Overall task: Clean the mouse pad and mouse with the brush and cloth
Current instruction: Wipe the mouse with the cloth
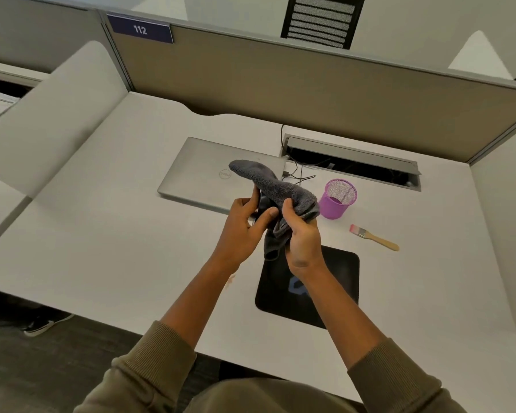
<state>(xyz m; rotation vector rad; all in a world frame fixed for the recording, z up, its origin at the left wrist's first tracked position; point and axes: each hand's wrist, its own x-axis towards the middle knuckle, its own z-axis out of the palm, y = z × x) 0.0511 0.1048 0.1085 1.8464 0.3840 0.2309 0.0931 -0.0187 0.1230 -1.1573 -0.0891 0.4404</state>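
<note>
— Which step is this?
— Cloth work, I'd say. The mouse pad (337, 272) lies bare near the desk (102, 234) front edge; both hands hold the grey cloth (277, 189) above it, right hand (303, 236) gripping, left hand (245, 225) pinching something dark inside, likely the mouse.
— Room to move?
— Plenty left; the brush (374, 237) lies well apart to the right

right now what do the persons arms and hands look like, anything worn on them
Both hands, the left hand and the right hand, are bare, with no gloves, rings or watch showing. The forearms are uncovered, as the olive-green knit sleeves with ribbed cuffs are pushed up toward the elbows.
</note>
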